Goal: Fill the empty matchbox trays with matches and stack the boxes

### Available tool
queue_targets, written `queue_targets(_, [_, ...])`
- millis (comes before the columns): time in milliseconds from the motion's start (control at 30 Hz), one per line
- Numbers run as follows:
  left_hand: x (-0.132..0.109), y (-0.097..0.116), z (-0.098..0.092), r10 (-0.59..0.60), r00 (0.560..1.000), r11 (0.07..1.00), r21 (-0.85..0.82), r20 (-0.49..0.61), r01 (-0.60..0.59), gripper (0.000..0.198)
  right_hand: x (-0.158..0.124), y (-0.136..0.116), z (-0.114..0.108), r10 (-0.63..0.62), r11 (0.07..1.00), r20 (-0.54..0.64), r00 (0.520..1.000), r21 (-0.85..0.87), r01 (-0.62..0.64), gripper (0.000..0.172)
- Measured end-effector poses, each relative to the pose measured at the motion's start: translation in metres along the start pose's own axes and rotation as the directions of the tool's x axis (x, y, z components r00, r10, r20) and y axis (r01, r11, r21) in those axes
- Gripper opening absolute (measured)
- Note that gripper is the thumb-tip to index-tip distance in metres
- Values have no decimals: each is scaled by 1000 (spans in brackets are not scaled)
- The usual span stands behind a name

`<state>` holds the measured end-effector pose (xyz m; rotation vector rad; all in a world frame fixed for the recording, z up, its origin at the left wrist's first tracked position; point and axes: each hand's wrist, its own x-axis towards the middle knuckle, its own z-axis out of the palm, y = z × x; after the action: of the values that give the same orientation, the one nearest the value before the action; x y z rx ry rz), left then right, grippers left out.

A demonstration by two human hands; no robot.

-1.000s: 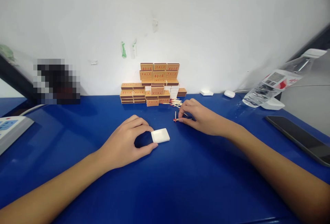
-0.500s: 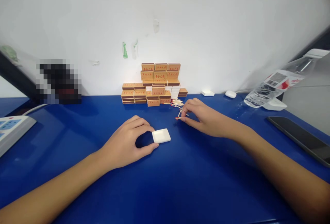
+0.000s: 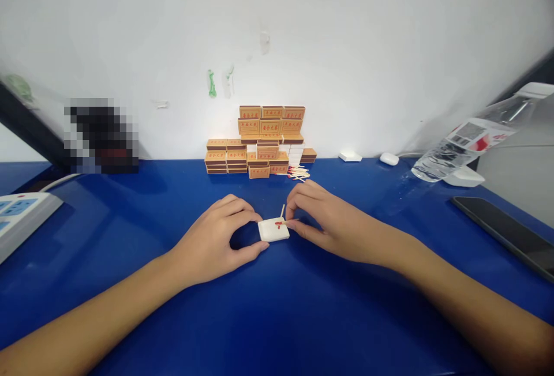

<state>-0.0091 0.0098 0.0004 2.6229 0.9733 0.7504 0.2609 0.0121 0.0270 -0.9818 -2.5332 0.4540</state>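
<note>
A small white matchbox tray [image 3: 268, 232] lies on the blue table, its left end between the thumb and fingers of my left hand [image 3: 220, 240]. My right hand [image 3: 322, 223] pinches a few red-tipped matches [image 3: 282, 223] over the tray's right half; their heads point left into it and one stick slants upward. Behind my right fingers is a loose pile of matches [image 3: 298, 173]. Stacked matchboxes [image 3: 268, 127], tan with red print, stand against the wall just left of that pile.
A tilted water bottle [image 3: 476, 134] rests on a white object at the right, with a black phone [image 3: 506, 232] in front. White small cases [image 3: 388, 159] lie along the wall. A power strip [image 3: 30, 220] with a cable sits at the left edge.
My right hand has moved from near the match pile left and toward me, bringing the pinched matches over the white tray. My left hand stays at the tray.
</note>
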Motion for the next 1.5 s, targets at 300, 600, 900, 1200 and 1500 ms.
queue_targets(300, [-1,0,2,15,1000,1000,5,-2,-15,24,0,-1,17,-29,1000,-16,999,10,29,6])
queue_targets(600, [-1,-1,2,24,1000,1000,20,11,-24,26,3,5,15,-39,999,-92,995,-11,38,12])
queue_targets(900, [-1,0,1,19,1000,1000,20,-3,-19,25,-1,6,-8,124,992,-83,989,-7,-125,9])
queue_targets(1200, [-1,1,1,18,1000,1000,25,-1,-18,25,-1,6,-5,169,985,43,985,34,-170,12])
queue_targets(1500, [-2,0,1,18,1000,999,26,7,-18,26,2,5,9,167,982,-1,986,91,-166,12])
